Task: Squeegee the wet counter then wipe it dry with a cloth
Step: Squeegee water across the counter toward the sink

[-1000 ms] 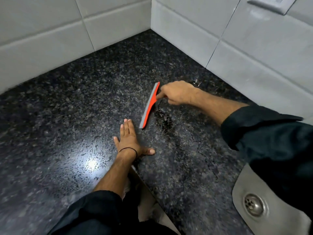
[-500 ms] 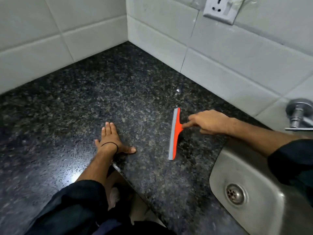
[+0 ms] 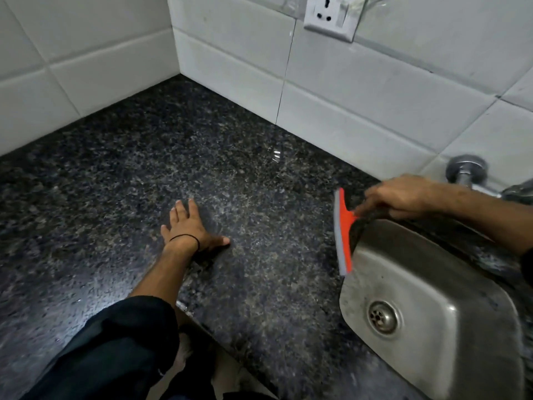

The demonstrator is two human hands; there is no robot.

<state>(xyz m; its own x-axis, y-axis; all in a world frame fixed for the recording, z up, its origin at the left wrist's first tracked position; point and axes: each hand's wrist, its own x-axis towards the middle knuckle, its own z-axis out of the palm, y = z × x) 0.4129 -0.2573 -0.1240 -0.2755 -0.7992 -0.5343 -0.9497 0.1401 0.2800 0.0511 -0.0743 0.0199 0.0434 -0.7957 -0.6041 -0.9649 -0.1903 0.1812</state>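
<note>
The dark speckled granite counter (image 3: 138, 174) fills the middle of the view and shines wet in places. My right hand (image 3: 403, 197) grips the handle of an orange squeegee (image 3: 343, 229) with a grey blade. The blade stands at the left rim of the steel sink (image 3: 450, 298), partly over the basin. My left hand (image 3: 190, 223) rests flat on the counter with fingers straight, a black band round its wrist. No cloth is in view.
White tiled walls (image 3: 360, 111) meet in a corner at the back. A wall socket (image 3: 331, 15) sits above the counter. A chrome tap (image 3: 470, 174) is fixed to the wall over the sink. The sink drain (image 3: 382, 316) lies lower right. The counter's front edge runs below my left arm.
My right hand has drawn the squeegee rightward across the counter, from near my left hand to the sink's rim. My left hand has stayed flat on the counter.
</note>
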